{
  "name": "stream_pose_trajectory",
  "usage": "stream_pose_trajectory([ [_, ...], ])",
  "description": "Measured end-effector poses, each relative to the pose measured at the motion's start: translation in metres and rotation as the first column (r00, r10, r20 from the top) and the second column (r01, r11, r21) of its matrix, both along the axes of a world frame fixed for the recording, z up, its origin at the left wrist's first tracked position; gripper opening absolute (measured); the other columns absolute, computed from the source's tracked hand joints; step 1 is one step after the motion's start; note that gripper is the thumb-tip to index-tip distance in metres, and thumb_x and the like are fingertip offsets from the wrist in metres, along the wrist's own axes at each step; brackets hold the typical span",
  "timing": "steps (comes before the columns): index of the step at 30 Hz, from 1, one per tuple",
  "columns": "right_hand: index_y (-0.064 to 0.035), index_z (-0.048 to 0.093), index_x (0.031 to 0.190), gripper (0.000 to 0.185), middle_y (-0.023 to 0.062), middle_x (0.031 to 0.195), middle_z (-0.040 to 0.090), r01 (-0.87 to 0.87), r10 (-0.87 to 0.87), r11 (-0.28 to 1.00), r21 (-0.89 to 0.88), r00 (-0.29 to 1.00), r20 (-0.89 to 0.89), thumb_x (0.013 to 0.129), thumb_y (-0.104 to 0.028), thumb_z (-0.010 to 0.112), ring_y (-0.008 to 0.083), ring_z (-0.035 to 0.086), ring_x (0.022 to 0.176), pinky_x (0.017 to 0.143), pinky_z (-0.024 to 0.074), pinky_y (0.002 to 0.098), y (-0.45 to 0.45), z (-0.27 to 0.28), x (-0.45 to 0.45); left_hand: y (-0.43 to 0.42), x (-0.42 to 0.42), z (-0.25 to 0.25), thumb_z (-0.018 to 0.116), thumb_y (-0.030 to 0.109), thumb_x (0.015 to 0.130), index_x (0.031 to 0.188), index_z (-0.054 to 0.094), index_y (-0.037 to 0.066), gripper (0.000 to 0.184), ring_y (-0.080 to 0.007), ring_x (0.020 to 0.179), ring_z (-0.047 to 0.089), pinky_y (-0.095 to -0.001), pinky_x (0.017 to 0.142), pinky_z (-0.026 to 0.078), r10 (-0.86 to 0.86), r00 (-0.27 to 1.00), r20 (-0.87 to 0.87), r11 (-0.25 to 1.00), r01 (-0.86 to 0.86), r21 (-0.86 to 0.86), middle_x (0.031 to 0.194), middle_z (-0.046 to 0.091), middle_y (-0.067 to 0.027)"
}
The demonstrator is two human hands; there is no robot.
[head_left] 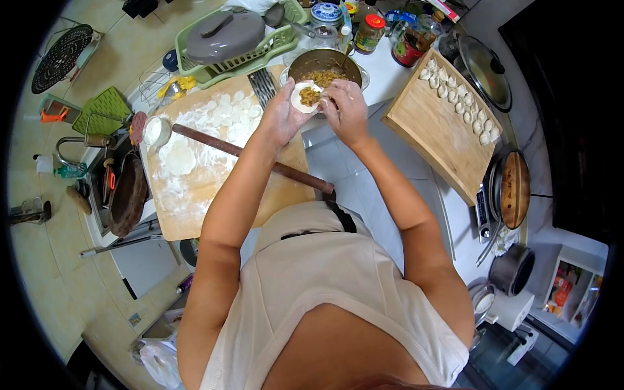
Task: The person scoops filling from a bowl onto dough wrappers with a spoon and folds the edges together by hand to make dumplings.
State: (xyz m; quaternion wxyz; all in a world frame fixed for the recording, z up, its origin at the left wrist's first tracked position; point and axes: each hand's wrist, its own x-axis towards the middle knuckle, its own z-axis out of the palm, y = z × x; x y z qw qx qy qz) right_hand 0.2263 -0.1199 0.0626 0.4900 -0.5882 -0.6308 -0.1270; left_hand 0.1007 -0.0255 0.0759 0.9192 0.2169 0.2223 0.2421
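Wrapper [298, 103] sits held in curled left hand [283, 112]; right hand [347, 109] pinches its edge.

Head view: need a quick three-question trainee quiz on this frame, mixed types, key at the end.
1. Which hand cups the wrapper topped with filling?
2. True or false: the rolling pin lies on the same board as the folded dumplings.
3. What is in the pot beyond the hands? A) clear water B) filling C) whole eggs

Key:
1. The left hand; the right hand is at its edge.
2. False: the rolling pin lies across the floured board; the folded dumplings are on another board.
3. B
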Motion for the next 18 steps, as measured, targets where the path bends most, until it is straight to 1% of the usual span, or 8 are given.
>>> stream_pose_trajectory([
  [2, -0.0086, 0.062, 0.092, 0.024, 0.0100, 0.099, 0.059, -0.026, 0.028, 0.999, -0.039, 0.998, 0.047, 0.069, -0.009, 0.069, 0.0305, 0.057, 0.087, 0.074, 0.0470, 0.0395, -0.014, 0.011, 0.003, 0.002, -0.001, -0.004, 0.027, 0.030, 0.101, 0.127, 0.039, -0.002, 0.043, -0.0290, 0.115, 0.052, -0.0416, 0.099, 0.043, 0.010, 1.000, 0.008, 1.000, -0.010, 0.005, 0.126, 0.049, -0.0182],
  [5, -0.0134, 0.063, 0.098, 0.030, 0.0085, 0.100, 0.059, -0.075, 0.113, 0.985, -0.153, 0.959, 0.261, 0.069, -0.009, 0.067, 0.0276, 0.057, 0.087, 0.074, 0.0475, 0.0379, -0.019, 0.005, 0.007, 0.002, -0.002, -0.003, 0.027, 0.030, 0.101, 0.128, 0.037, -0.002, 0.043, -0.0292, 0.116, 0.051, -0.0415, 0.099, 0.042, -0.003, 1.000, 0.022, 1.000, 0.003, 0.000, 0.127, 0.048, -0.0186],
  [8, -0.0179, 0.064, 0.102, 0.033, 0.0069, 0.101, 0.058, -0.040, 0.070, 0.995, -0.096, 0.940, 0.333, 0.070, -0.009, 0.065, 0.0256, 0.058, 0.088, 0.074, 0.0482, 0.0363, -0.020, 0.000, 0.007, 0.003, -0.002, -0.003, 0.027, 0.030, 0.101, 0.129, 0.036, -0.002, 0.044, -0.0293, 0.117, 0.050, -0.0417, 0.100, 0.042, -0.018, 1.000, 0.012, 1.000, 0.018, -0.011, 0.127, 0.048, -0.0188],
  [11, -0.0181, 0.064, 0.099, 0.030, 0.0067, 0.102, 0.057, -0.091, 0.123, 0.990, -0.103, 0.920, 0.373, 0.071, -0.010, 0.063, 0.0257, 0.058, 0.091, 0.074, 0.0483, 0.0356, -0.023, 0.000, 0.009, 0.001, -0.002, 0.001, 0.027, 0.030, 0.101, 0.129, 0.036, -0.002, 0.043, -0.0293, 0.117, 0.050, -0.0417, 0.099, 0.042, -0.030, 1.000, 0.000, 0.999, 0.030, -0.033, 0.127, 0.048, -0.0187],
  [15, -0.0171, 0.064, 0.095, 0.026, 0.0064, 0.103, 0.056, -0.088, 0.111, 0.993, -0.074, 0.912, 0.395, 0.070, -0.011, 0.064, 0.0260, 0.058, 0.089, 0.074, 0.0482, 0.0361, -0.020, -0.005, 0.013, 0.000, -0.003, 0.001, 0.027, 0.029, 0.101, 0.129, 0.036, -0.002, 0.043, -0.0294, 0.116, 0.050, -0.0431, 0.099, 0.042, -0.055, 0.998, 0.036, 0.998, 0.056, -0.042, 0.127, 0.048, -0.0188],
  [18, -0.0155, 0.064, 0.092, 0.022, 0.0067, 0.102, 0.056, -0.094, 0.105, 0.994, -0.048, 0.921, 0.374, 0.071, -0.012, 0.066, 0.0262, 0.057, 0.087, 0.074, 0.0478, 0.0370, -0.020, -0.003, 0.014, -0.005, -0.004, 0.006, 0.028, 0.029, 0.101, 0.129, 0.036, 0.000, 0.041, -0.0276, 0.116, 0.051, -0.0422, 0.097, 0.044, -0.050, 0.999, -0.006, 0.998, 0.049, -0.040, 0.127, 0.049, -0.0167],
])
